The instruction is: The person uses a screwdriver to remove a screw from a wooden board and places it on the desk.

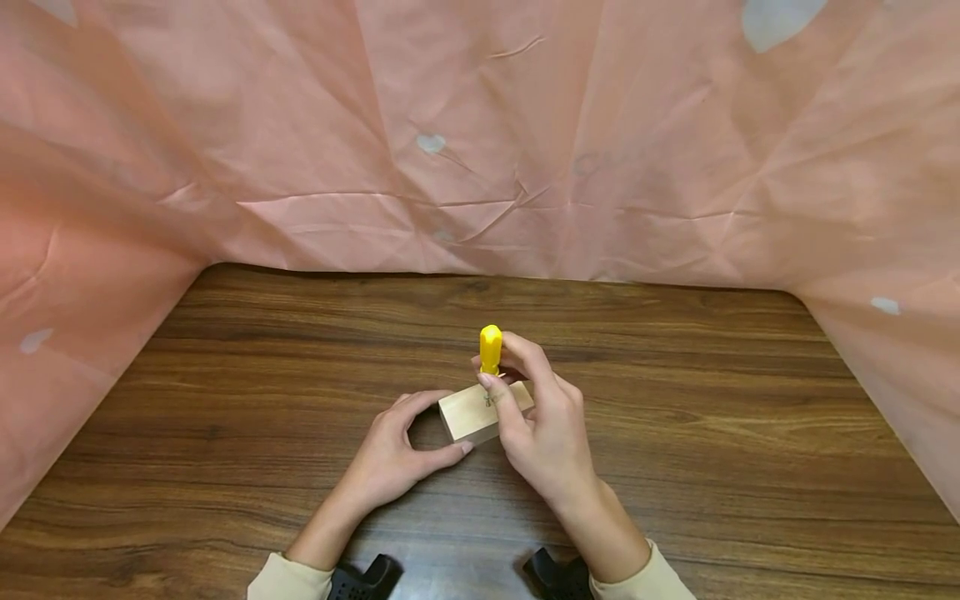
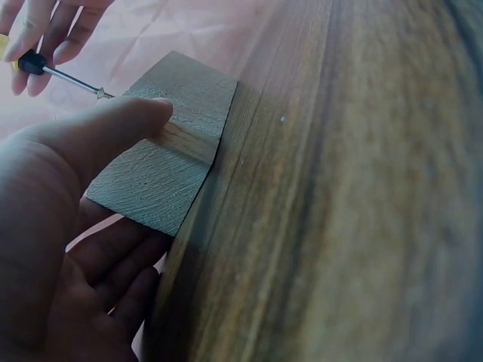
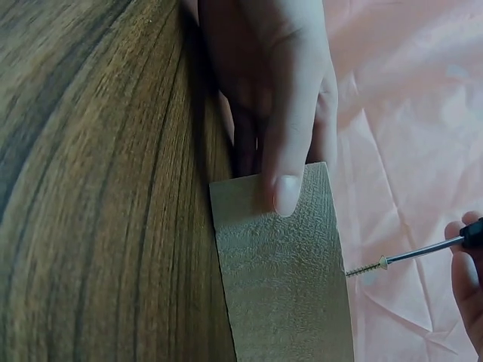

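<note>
On the brown surface (image 1: 262,400) sits the wood block (image 1: 467,414); your left hand (image 1: 397,454) grips its end, maybe so it won't wobble, and your right hand (image 1: 551,425) pinches the yellow screwdriver (image 1: 491,348) upright, likely to keep it straight above the screw (image 3: 367,268)

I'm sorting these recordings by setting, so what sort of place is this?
Probably a makeshift recording booth rather than a full workshop: a pink sheet hangs along the back and both sides of a wood-grain tabletop, where a yellow-handled screwdriver stands over a wooden block.
</note>
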Motion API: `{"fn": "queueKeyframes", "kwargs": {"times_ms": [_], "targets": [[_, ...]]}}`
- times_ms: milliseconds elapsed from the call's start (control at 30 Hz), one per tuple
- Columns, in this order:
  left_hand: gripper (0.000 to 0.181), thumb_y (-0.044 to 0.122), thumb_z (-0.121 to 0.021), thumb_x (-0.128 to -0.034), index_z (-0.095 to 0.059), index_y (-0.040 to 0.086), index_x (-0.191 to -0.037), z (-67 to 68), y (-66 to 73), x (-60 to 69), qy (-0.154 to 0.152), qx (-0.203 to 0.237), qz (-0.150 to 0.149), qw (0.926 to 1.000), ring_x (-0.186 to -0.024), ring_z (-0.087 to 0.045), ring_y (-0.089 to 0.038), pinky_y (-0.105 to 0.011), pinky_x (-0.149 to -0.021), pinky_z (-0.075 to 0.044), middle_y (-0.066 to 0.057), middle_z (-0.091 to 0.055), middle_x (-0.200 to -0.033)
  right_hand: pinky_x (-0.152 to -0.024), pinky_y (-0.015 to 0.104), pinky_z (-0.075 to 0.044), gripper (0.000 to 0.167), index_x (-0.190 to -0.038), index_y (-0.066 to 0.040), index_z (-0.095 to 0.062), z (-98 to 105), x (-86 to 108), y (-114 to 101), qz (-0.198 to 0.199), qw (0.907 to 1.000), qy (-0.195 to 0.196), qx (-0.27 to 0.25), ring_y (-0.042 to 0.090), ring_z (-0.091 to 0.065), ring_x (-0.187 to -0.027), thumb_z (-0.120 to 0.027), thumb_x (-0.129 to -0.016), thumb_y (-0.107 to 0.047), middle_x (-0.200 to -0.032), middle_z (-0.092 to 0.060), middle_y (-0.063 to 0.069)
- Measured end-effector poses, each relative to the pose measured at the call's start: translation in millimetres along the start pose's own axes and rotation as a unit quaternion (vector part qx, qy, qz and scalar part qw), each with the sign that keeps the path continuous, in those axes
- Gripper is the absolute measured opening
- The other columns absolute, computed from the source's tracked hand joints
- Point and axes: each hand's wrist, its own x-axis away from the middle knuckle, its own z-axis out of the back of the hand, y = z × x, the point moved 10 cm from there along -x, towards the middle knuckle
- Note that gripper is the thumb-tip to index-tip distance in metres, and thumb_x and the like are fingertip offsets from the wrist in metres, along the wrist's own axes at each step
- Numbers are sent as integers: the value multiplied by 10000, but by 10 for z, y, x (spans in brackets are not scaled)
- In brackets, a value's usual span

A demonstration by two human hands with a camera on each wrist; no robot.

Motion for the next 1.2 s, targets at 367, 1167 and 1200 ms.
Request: {"fn": "queueKeyframes", "kwargs": {"times_ms": [367,1167,1200], "targets": [[555,356,-951,-817,-718,340,-1321,-7,-54,-4,-32,-11,143,9999,-1167,-640,-103,-424,-1055,-501,175,-744,-1257,-890,284,-611,406,-1362,-52,-616,-35,4,52,-249,9995,-115,-161,208,-789,-1019,-727,-979,27,-1102,-807,108],[566,359,-960,-807,-722,347,-1320,-9,-41,-4,-19,-81,170,9998,-1157,-646,-80,-410,-1057,-497,176,-741,-1242,-848,360,-638,265,-1218,-37,-738,113,-10,23,-97,9985,503,207,200,-783,-971,-785,-958,-18,-1027,-793,58],[564,359,-961,-806,-724,347,-1317,-11,-36,-2,-21,-86,159,9998,-1150,-646,-79,-406,-1052,-500,175,-741,-1237,-852,357,-637,272,-1225,-35,-738,117,-5,23,-109,9985,500,201,199,-783,-976,-786,-958,-17,-1027,-792,59]]}}
